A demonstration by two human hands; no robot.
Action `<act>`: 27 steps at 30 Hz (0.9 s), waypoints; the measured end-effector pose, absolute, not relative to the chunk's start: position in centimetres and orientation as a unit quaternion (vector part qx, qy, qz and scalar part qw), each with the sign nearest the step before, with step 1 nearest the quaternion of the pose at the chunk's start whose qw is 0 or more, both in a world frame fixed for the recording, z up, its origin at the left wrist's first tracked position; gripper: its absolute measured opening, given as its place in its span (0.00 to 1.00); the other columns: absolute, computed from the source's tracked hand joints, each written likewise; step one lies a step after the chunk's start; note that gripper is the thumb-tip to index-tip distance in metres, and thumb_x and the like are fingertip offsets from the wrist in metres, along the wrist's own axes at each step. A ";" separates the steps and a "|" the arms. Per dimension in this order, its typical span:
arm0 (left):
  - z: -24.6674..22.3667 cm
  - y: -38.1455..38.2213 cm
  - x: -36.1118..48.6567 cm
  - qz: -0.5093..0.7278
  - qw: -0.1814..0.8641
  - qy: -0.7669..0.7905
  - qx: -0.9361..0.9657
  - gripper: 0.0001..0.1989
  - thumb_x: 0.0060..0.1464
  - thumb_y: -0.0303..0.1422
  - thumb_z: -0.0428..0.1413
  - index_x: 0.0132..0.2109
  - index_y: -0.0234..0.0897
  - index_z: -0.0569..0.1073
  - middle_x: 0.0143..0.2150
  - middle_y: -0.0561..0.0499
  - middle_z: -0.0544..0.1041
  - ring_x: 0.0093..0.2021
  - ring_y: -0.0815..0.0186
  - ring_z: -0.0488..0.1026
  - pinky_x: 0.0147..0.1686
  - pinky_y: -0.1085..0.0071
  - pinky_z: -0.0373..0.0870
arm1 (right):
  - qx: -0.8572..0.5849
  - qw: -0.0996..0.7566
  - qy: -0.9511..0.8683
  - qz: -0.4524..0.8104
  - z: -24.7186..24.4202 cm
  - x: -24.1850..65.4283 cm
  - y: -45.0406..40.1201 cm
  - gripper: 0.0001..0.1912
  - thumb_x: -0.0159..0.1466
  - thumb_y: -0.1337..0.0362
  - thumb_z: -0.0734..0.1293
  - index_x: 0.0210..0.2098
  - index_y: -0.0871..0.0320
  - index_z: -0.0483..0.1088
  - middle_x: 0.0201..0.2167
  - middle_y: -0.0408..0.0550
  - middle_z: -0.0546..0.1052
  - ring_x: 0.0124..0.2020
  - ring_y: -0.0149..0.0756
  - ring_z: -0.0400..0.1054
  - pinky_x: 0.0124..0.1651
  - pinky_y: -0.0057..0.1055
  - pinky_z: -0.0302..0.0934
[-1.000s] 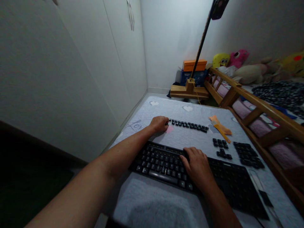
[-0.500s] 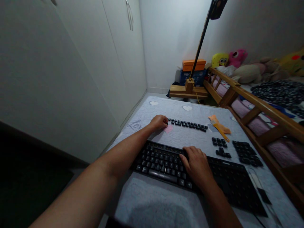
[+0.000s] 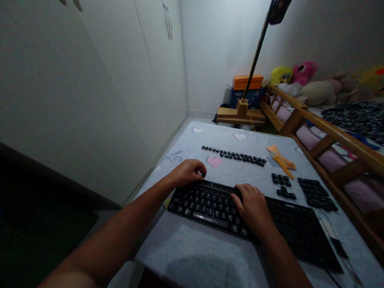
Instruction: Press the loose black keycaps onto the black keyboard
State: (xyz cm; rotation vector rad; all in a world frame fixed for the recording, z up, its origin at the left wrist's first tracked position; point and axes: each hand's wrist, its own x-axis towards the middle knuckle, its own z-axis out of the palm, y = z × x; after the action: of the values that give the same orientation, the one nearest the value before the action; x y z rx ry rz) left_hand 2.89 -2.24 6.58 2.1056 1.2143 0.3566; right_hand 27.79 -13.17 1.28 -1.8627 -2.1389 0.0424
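A black keyboard lies on the cloth-covered table, its left part still covered with keycaps and its right part bare of them. Just above its far left edge, my left hand pinches a small black keycap between thumb and fingertips. My right hand grips the keyboard around its middle, fingers over the far edge and thumb on top; its fingertips are partly hidden. Beyond the keyboard runs a row of loose black keycaps, doubled along its right portion.
Right of the row, a yellow-handled brush lies on an orange cloth. More keycaps sit in groups, a small one and a larger block. A wooden bed rail borders the right; a white wardrobe stands left.
My left hand has moved from the left end of the keycap row back towards the keyboard, with a keycap in its fingers. My right hand stays on the keyboard; the view has shifted slightly.
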 end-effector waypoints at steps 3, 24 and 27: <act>6.2 -4.2 2.0 0.136 0.312 0.469 0.815 0.11 0.44 0.25 0.60 0.38 0.38 0.77 0.35 0.54 0.76 0.35 0.69 0.72 0.37 0.74 0.66 | -0.649 0.151 -0.746 0.011 1.3 27.8 -13.2 0.13 0.67 0.58 0.61 0.46 0.57 0.70 0.43 0.52 0.75 0.45 0.45 0.66 0.48 0.40 0.57; 4.7 -6.1 1.6 0.147 0.274 0.445 0.840 0.09 0.49 0.31 0.61 0.40 0.40 0.76 0.39 0.51 0.75 0.44 0.63 0.70 0.47 0.67 0.65 | -0.650 0.144 -0.746 0.013 1.5 27.8 -13.3 0.14 0.67 0.58 0.61 0.47 0.57 0.70 0.43 0.52 0.75 0.45 0.45 0.66 0.48 0.39 0.56; 4.7 -6.1 1.5 0.154 0.268 0.433 0.847 0.09 0.49 0.31 0.61 0.41 0.39 0.76 0.39 0.51 0.75 0.44 0.62 0.70 0.47 0.66 0.65 | -0.650 0.142 -0.746 0.006 1.6 27.7 -13.3 0.13 0.67 0.59 0.61 0.46 0.57 0.70 0.43 0.53 0.75 0.46 0.45 0.66 0.48 0.38 0.56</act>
State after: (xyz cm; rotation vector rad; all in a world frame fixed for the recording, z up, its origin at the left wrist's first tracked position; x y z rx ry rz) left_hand 1.51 -6.14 4.67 2.2849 1.1676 0.4157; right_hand 27.72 -13.26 1.64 -1.8767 -2.1545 0.0179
